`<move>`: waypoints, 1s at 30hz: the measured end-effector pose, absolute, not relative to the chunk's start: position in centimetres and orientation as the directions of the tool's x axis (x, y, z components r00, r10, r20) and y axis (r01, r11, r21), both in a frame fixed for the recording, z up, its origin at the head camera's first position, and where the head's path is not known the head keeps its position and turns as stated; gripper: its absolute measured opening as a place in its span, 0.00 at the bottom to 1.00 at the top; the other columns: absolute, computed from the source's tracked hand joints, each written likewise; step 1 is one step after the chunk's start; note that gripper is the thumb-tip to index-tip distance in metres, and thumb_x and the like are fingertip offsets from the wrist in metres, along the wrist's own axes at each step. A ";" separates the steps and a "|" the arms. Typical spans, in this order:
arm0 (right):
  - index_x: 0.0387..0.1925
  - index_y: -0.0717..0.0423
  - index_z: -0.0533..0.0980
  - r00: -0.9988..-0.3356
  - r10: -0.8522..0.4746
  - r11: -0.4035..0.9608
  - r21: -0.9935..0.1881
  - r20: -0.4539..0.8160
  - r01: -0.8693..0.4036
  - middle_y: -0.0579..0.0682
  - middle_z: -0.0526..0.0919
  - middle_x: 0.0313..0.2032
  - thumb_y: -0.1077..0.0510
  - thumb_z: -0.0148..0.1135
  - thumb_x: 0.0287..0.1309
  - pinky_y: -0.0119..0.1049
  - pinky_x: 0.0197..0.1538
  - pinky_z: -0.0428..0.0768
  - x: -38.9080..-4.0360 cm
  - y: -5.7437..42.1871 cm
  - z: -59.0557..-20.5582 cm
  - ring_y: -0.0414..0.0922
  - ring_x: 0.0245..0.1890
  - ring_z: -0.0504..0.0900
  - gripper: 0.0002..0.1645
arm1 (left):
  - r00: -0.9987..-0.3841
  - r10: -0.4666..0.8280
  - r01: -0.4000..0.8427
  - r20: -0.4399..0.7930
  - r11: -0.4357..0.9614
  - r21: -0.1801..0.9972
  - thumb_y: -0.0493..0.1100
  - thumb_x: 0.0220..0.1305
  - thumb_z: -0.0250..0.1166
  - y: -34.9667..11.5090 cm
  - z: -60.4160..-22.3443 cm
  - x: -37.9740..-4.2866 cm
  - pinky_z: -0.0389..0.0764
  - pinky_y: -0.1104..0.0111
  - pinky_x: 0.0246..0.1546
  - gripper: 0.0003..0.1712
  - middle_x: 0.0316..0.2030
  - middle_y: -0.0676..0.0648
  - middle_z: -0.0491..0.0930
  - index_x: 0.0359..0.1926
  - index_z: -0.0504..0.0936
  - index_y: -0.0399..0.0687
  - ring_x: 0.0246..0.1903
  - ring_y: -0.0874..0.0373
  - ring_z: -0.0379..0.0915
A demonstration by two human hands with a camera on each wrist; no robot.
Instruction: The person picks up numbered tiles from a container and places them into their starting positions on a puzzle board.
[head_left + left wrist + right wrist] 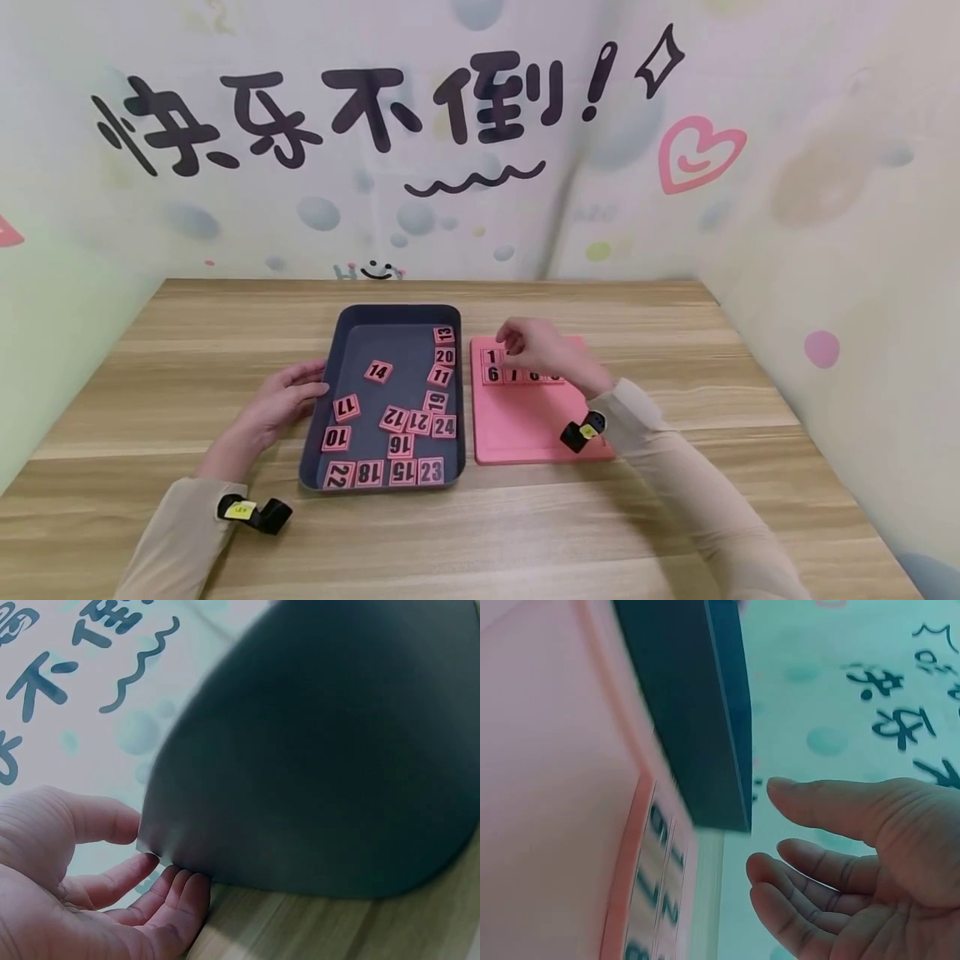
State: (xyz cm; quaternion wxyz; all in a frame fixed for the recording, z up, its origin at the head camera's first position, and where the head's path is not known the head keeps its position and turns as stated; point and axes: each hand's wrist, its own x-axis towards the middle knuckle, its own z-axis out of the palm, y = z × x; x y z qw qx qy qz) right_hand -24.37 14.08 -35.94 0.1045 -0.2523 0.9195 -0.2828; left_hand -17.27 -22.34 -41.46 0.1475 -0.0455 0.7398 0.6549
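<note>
holding tray [399, 342], left hand [281, 400]; right hand [542, 346] over board [521, 425]

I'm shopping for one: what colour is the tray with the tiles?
The tray is dark blue-grey, best seen in the head view.

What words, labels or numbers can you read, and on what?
"快乐不倒!": white printed backdrop.
"10" through "24", every number: pink square tiles in the dark grey rectangular tray.
"1", "2", "6", "7", "8": matching tiles on the pink rectangular board; others are covered or blurred.
Too small or faint to read: yellow labels on the black wrist cameras; the backdrop's other lettering.
</note>
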 end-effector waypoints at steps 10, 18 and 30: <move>0.43 0.66 0.76 -0.786 -0.618 0.596 -0.657 -0.009 -0.461 0.56 0.80 0.36 0.61 0.70 0.49 0.31 0.39 0.78 -23.5 8.9 -35.7 0.44 0.35 0.78 0.20 | -0.953 0.132 -0.254 -0.271 0.134 0.958 0.36 0.67 0.53 -22.2 -41.4 -17.2 0.73 0.74 0.43 0.35 0.64 0.29 0.56 0.69 0.49 0.28 0.43 0.71 0.69; 0.45 0.65 0.75 -0.721 -0.692 0.531 -0.678 -0.002 -0.508 0.58 0.80 0.40 0.60 0.70 0.50 0.27 0.42 0.76 -22.3 5.3 -35.9 0.44 0.37 0.79 0.21 | -0.954 0.121 -0.255 -0.272 0.142 0.956 0.36 0.67 0.53 -22.3 -41.5 -17.3 0.74 0.74 0.43 0.34 0.64 0.30 0.57 0.69 0.50 0.29 0.42 0.71 0.69; 0.46 0.64 0.76 -0.628 -0.778 0.416 -0.748 0.002 -0.518 0.56 0.80 0.42 0.61 0.68 0.53 0.23 0.42 0.74 -20.6 0.5 -36.2 0.38 0.38 0.77 0.19 | -0.957 0.132 -0.241 -0.257 0.128 0.962 0.36 0.67 0.54 -22.3 -41.5 -17.3 0.74 0.74 0.42 0.35 0.60 0.35 0.64 0.68 0.51 0.27 0.42 0.71 0.71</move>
